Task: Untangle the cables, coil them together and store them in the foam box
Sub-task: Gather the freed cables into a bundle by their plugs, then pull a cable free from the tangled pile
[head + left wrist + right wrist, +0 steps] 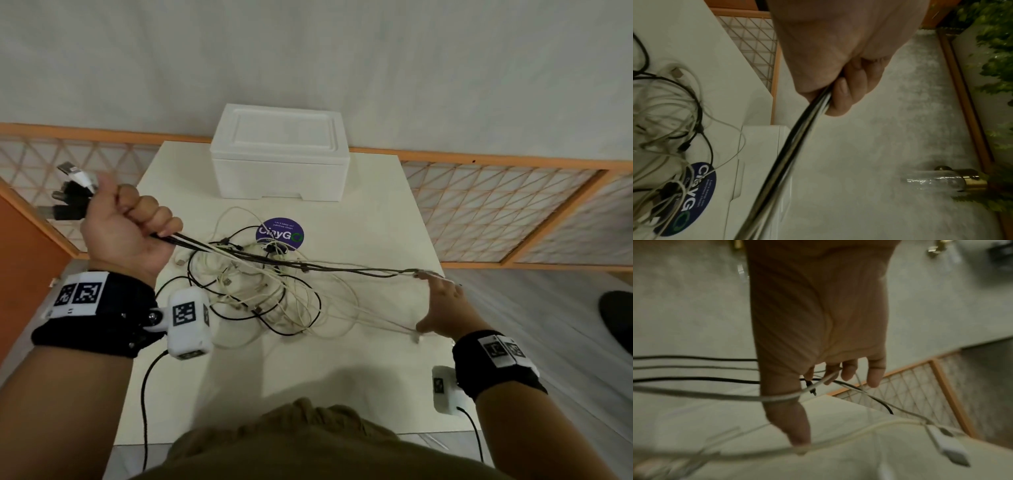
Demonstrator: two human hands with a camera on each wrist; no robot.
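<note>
Above the table's left side, my left hand (132, 222) makes a fist round a bundle of black and white cables (308, 265). Their USB plugs (73, 192) stick out past the thumb. The left wrist view shows the bundle (795, 142) leaving that fist (840, 91). The strands stretch right to my right hand (442, 301), whose fingers are spread, with cables running between them (830, 376); the thumb is out. A loose tangle (260, 291) lies mid-table. The white foam box (279, 161) stands at the far edge with its lid on.
A round purple ClayGo sticker (280, 234) lies under the tangle on the cream table (376, 222). An orange-framed lattice fence (513, 205) runs behind and to both sides. A white plug (949, 449) dangles near the table's right edge. A dark shoe (616, 318) shows at far right.
</note>
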